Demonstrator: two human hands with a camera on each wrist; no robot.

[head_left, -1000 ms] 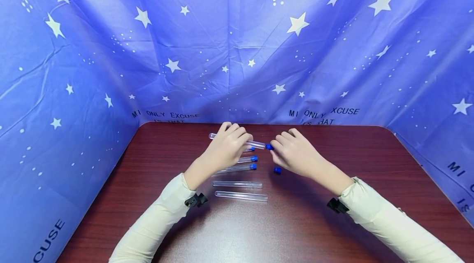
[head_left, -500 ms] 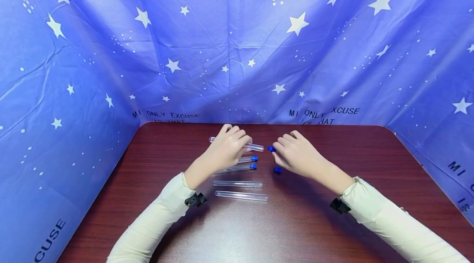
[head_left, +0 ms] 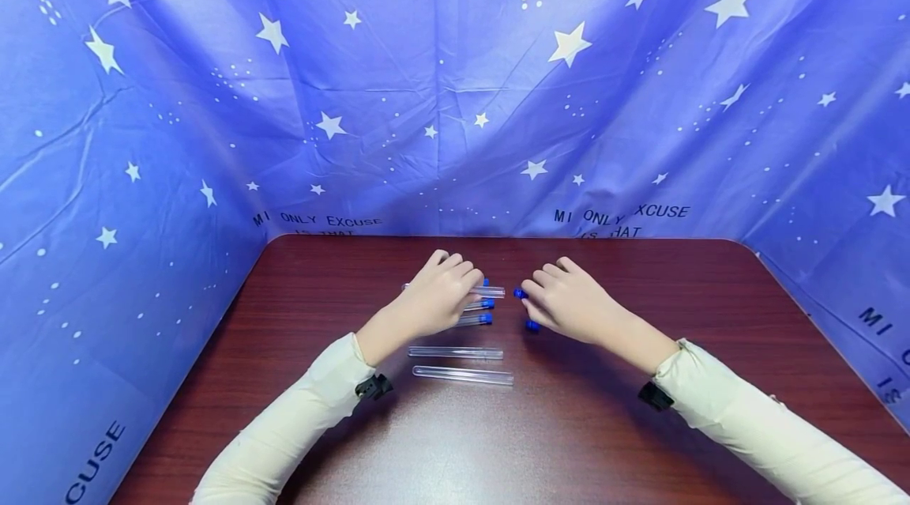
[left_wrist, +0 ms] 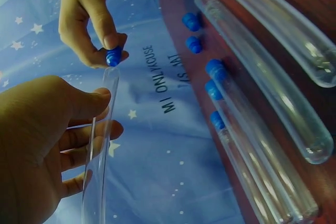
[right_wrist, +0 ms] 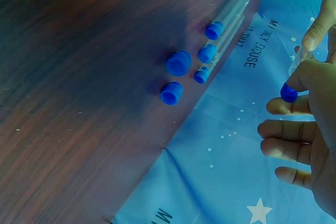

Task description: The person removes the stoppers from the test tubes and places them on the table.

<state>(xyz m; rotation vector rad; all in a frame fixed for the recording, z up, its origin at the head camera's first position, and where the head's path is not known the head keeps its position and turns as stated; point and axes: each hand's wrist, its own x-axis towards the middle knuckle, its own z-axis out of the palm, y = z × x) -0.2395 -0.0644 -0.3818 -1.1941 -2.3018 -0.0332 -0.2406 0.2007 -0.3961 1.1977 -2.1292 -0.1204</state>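
Note:
My left hand (head_left: 441, 295) grips a clear test tube (left_wrist: 97, 182) between thumb and fingers, its mouth end pointing at my right hand (head_left: 572, 299). A blue cap (left_wrist: 113, 56) is pinched between my right thumb and forefinger. A small gap parts cap and tube mouth in the head view. Under and beside my left hand lie three test tubes with blue caps (left_wrist: 262, 150). Nearer the body are two uncapped test tubes, one (head_left: 455, 352) behind the other (head_left: 462, 375). Two loose blue caps, one (right_wrist: 178, 63) beside another (right_wrist: 171, 93), stand by the capped ends.
Everything lies on a dark red-brown wooden table (head_left: 604, 442). A blue curtain (head_left: 398, 94) with white stars and printed words hangs behind it and along both sides. Small black cameras sit on both wrists, one (head_left: 373, 387) left and one (head_left: 656, 396) right.
The blue cap has come away from the tube's end, where it was a second ago. Both hands have drifted slightly toward the body, and the held tube now lies more level.

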